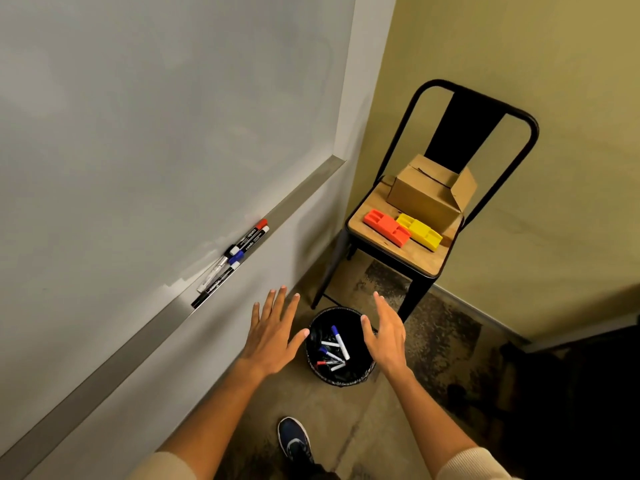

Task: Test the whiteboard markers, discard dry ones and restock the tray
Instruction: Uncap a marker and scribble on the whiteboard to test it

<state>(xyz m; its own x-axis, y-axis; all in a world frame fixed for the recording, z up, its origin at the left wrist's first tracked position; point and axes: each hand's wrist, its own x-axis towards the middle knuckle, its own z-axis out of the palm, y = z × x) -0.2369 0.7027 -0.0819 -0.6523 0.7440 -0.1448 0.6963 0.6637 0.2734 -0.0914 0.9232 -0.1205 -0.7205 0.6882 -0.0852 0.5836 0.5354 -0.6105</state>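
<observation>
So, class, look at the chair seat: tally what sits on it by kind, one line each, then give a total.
Cardboard box: 1
Orange plastic block: 1
Yellow plastic block: 1
Total on the chair seat: 3

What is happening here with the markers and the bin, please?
A person stands at a whiteboard, both hands empty: the left hand and right hand hover open above a black bin that holds several markers. Four more markers lie on the tray. A chair carries a cardboard box and two erasers.
</observation>
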